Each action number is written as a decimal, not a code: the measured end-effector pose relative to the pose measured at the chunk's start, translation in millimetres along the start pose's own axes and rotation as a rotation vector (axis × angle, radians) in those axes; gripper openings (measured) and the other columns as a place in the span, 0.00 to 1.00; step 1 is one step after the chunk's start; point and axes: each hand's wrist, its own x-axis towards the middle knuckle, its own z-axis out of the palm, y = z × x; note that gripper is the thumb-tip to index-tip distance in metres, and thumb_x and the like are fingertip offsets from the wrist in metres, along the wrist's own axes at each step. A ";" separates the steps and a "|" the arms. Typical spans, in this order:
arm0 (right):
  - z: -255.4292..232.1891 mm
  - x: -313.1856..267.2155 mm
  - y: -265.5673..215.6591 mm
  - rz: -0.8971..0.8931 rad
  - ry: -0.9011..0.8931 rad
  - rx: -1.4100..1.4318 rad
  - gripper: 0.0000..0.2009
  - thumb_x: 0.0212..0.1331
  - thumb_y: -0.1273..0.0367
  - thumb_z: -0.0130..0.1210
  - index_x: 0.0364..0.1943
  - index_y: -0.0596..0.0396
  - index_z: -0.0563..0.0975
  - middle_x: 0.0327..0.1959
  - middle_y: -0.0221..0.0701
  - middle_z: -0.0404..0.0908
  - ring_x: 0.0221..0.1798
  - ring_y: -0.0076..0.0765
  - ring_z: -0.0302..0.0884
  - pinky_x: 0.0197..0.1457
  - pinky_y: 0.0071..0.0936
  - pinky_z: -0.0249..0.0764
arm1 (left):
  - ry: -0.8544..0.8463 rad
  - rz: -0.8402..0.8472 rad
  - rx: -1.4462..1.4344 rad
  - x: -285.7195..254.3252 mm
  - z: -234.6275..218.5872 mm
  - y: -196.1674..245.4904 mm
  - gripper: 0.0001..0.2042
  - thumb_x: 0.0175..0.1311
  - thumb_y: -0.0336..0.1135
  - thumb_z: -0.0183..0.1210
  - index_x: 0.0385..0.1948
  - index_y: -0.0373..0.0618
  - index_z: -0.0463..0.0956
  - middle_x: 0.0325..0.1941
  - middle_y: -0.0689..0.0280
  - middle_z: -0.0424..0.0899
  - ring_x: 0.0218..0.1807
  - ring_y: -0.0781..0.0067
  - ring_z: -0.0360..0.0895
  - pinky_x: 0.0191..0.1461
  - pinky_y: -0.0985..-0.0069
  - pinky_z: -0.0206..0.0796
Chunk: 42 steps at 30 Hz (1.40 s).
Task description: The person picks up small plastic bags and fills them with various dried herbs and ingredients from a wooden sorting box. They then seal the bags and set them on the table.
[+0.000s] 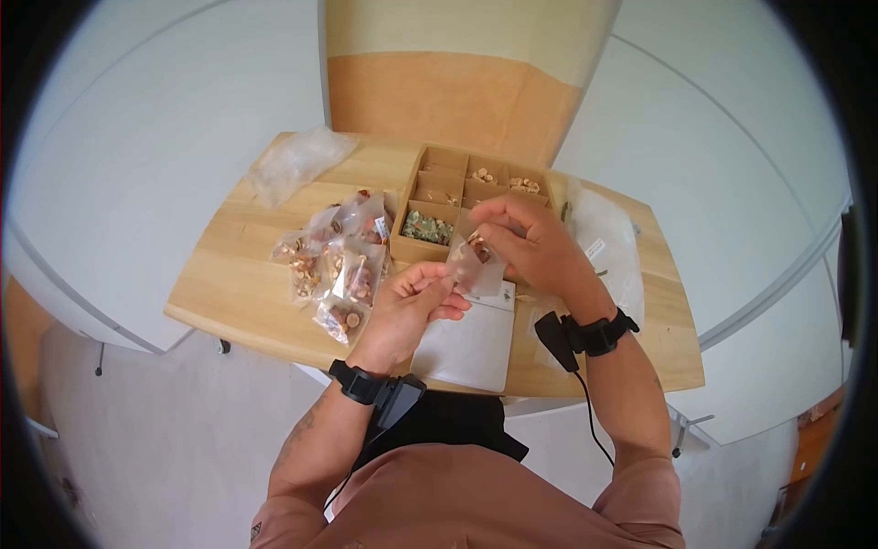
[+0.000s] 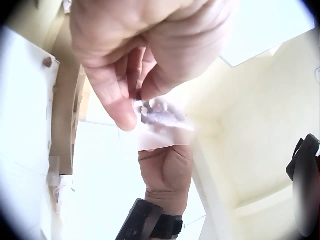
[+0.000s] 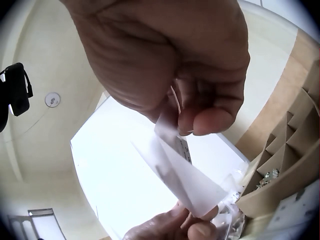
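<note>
A small translucent bag (image 1: 476, 271) with brownish pieces inside is held between both hands above the table. The left hand (image 1: 408, 306) pinches its lower left side between thumb and fingers. At its top, the right hand (image 1: 535, 245) has thumb and fingertips together on the bag. In the right wrist view the frosted bag (image 3: 182, 172) hangs from the right hand (image 3: 175, 65), and the left hand (image 3: 172, 225) grips its lower end. The left wrist view shows the bag (image 2: 162, 130) close by the left hand (image 2: 145, 50).
Filled clear bags (image 1: 343, 265) lie piled at the left on the wooden table (image 1: 219, 274). A divided wooden box (image 1: 421, 249) holds green bits and pale slices. Empty-looking plastic (image 1: 302, 163) lies back left; more plastic (image 1: 617, 265) lies right. A white pad (image 1: 465, 348) lies in front.
</note>
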 end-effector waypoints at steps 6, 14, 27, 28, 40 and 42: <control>17.0 -25.6 -2.6 0.026 0.056 -0.046 0.11 0.64 0.69 0.56 0.47 0.57 0.78 0.32 0.29 0.84 0.27 0.16 0.74 0.27 0.20 0.71 | -0.103 0.017 0.010 -30.8 18.7 2.3 0.14 0.66 0.19 0.56 0.51 0.45 0.71 0.41 0.67 0.80 0.39 0.71 0.84 0.34 0.79 0.74; 21.7 -68.2 1.1 0.013 0.101 -0.076 0.07 0.64 0.70 0.59 0.41 0.58 0.80 0.30 0.25 0.81 0.29 0.17 0.75 0.32 0.19 0.71 | -0.219 -0.041 0.221 -54.0 28.3 -9.0 0.11 0.64 0.26 0.63 0.46 0.45 0.75 0.33 0.72 0.79 0.27 0.86 0.76 0.24 0.86 0.64; 47.0 -90.9 10.4 -0.074 0.038 0.154 0.11 0.63 0.68 0.63 0.45 0.58 0.79 0.40 0.31 0.84 0.45 0.24 0.81 0.47 0.24 0.76 | -0.132 -0.005 0.179 -80.7 9.0 -27.3 0.12 0.70 0.28 0.59 0.52 0.42 0.75 0.32 0.70 0.79 0.27 0.83 0.77 0.26 0.86 0.68; 49.9 -90.9 11.7 -0.092 0.037 0.085 0.11 0.62 0.68 0.63 0.45 0.58 0.79 0.40 0.31 0.84 0.45 0.24 0.81 0.47 0.23 0.76 | -0.127 -0.001 0.171 -82.0 9.1 -25.2 0.12 0.70 0.28 0.59 0.52 0.42 0.75 0.32 0.70 0.79 0.27 0.83 0.77 0.26 0.85 0.68; 58.5 -78.2 21.5 -0.034 0.047 -0.019 0.07 0.63 0.71 0.61 0.43 0.58 0.79 0.37 0.28 0.84 0.39 0.19 0.80 0.45 0.21 0.76 | -0.044 -0.009 0.194 -85.7 5.2 -17.8 0.11 0.67 0.26 0.61 0.50 0.43 0.75 0.33 0.72 0.79 0.32 0.83 0.78 0.31 0.85 0.72; 59.2 -76.9 16.4 -0.012 0.060 0.022 0.07 0.64 0.71 0.61 0.43 0.58 0.80 0.37 0.28 0.84 0.39 0.20 0.79 0.45 0.21 0.76 | -0.037 0.004 0.221 -83.4 3.9 -15.8 0.11 0.67 0.26 0.61 0.50 0.43 0.75 0.34 0.73 0.79 0.34 0.83 0.78 0.34 0.84 0.72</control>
